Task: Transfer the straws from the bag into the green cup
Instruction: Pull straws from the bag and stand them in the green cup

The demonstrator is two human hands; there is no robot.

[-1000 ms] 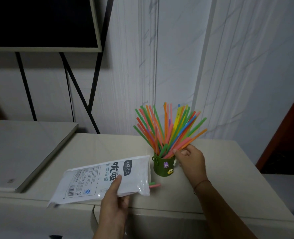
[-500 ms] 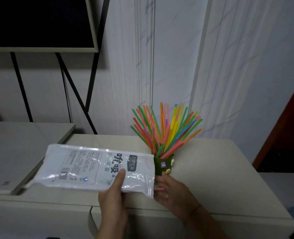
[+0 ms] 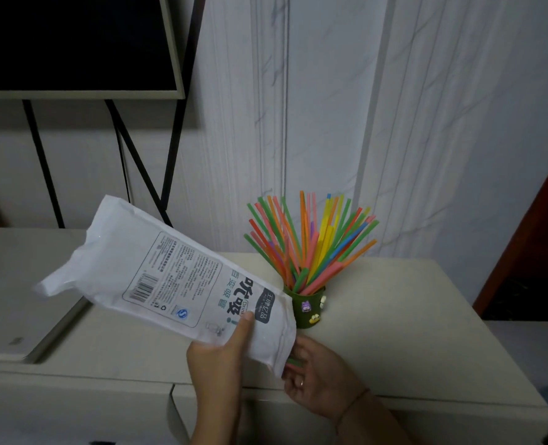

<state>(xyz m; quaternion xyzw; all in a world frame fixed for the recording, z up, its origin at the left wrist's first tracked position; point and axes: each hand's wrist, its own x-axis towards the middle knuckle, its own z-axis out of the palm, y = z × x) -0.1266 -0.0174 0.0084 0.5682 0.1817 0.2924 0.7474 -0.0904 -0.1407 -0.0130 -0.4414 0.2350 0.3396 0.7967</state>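
bottom centre-left, left hand point(image 3: 219, 359) pinches white printed plastic bag point(image 3: 176, 284) near its mouth; long axis 10-to-4 o'clock, mouth pointing down at 4. right hand point(image 3: 321, 377), nearer the mouth, grips green straw ends point(image 3: 294, 362) poking out. small green stickered cup point(image 3: 308, 308) sits at 12 o'clock of it.

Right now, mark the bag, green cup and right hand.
bag point(image 3: 182, 284): head view, printed front panel.
green cup point(image 3: 298, 317): head view, front wall.
right hand point(image 3: 322, 375): head view, middle of the hand, below the bag's mouth.
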